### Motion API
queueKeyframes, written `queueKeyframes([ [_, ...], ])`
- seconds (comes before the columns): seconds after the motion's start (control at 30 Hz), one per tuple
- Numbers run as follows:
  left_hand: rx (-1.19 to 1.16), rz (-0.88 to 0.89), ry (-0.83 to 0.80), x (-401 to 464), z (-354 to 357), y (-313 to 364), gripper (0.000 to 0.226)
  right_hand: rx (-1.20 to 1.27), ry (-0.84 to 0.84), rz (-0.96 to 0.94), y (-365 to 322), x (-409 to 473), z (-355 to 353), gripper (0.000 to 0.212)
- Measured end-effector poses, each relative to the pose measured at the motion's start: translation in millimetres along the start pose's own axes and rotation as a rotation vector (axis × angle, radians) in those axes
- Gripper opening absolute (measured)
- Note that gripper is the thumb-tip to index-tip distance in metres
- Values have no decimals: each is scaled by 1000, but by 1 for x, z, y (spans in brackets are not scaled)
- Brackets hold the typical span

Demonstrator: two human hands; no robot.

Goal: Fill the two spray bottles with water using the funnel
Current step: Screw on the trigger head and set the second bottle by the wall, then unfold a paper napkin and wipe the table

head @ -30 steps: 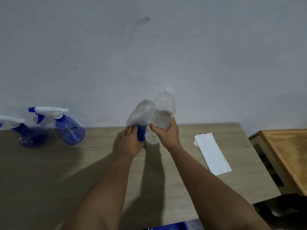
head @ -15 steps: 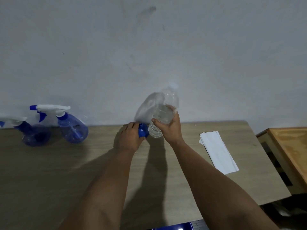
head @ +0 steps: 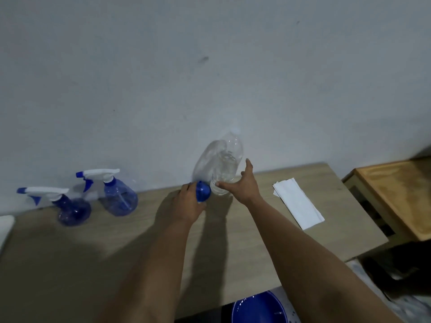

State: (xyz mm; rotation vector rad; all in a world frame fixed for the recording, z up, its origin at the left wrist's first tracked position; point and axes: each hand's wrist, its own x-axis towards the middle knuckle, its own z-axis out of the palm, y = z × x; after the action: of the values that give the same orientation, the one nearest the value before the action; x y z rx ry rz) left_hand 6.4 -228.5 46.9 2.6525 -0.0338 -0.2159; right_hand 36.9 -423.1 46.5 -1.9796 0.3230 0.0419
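Two blue spray bottles with white trigger heads stand by the wall at the left of the table (head: 93, 257), one nearer the edge (head: 72, 207) and one beside it (head: 119, 195). A clear water bottle (head: 227, 166), partly filled and capped, stands upright at the back middle. My right hand (head: 242, 185) is beside it with fingers spread, thumb near its base, no longer wrapped around it. Just left of the bottle, my left hand (head: 189, 203) grips a blue funnel (head: 203, 191).
A folded white paper towel (head: 298, 203) lies to the right on the table. A separate wooden surface (head: 401, 194) stands past the right edge. A blue round object (head: 258, 308) sits below the table's near edge. Something white (head: 5, 227) shows at the far left.
My right hand has opened and let go of the water bottle, which now stands on the table. My left hand has closed on the blue funnel. The camera view has shifted.
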Motion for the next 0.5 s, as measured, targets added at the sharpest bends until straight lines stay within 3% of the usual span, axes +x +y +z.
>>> queueKeyframes([
  [0.27,-36,203,-63,-48,-7,30,78,-209,134,150,-5,-97,-52,104],
  [0.5,-55,402,-92,-66,-5,78,81,-212,301,233,4,-160,-111,81],
])
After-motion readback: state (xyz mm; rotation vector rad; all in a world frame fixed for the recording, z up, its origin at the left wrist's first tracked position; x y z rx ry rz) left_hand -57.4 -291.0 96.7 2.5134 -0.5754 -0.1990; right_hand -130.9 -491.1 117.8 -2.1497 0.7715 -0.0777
